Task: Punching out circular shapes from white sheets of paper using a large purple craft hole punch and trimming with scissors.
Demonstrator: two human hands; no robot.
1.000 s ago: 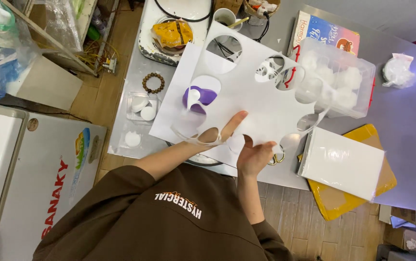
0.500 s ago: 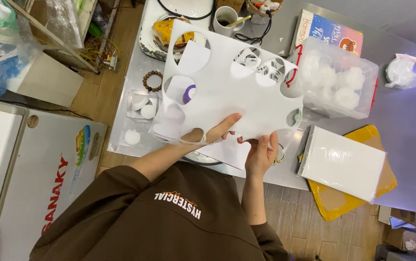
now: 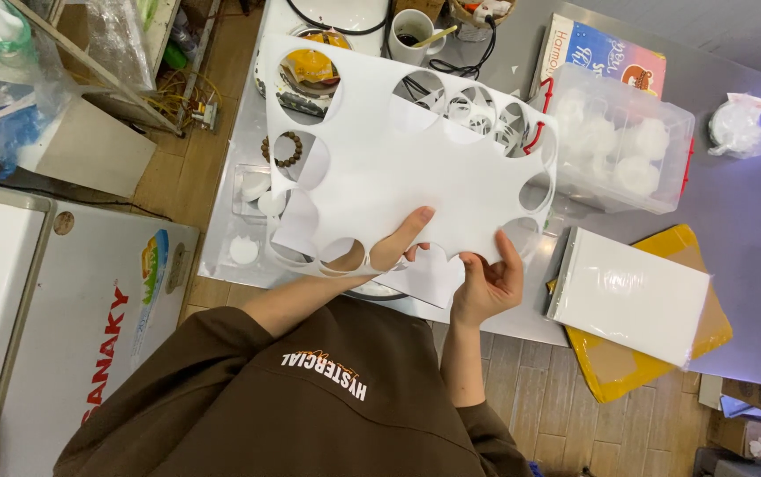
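Note:
A large white sheet [image 3: 398, 168] with several round holes cut out of it is held up above the grey table [image 3: 751, 230]. My left hand [image 3: 395, 243] grips its lower edge from below, with a finger stretched up along the paper. My right hand [image 3: 486, 283] pinches the same lower edge a little to the right, beside a scalloped cut. Through the holes I see a bead bracelet [image 3: 287, 150] and a dish of yellow food [image 3: 310, 66] on the table beneath.
A clear plastic box with red latches [image 3: 619, 146] holds white round pieces at the right. A wrapped stack of white paper [image 3: 632, 296] lies on a yellow envelope [image 3: 628, 375]. A mug [image 3: 411, 26], a book [image 3: 605, 53], and a white cabinet [image 3: 62, 309] stand around.
The sheet has come up off the table toward the camera and turned flatter to it. Both hands kept hold of its lower edge and rose with it.

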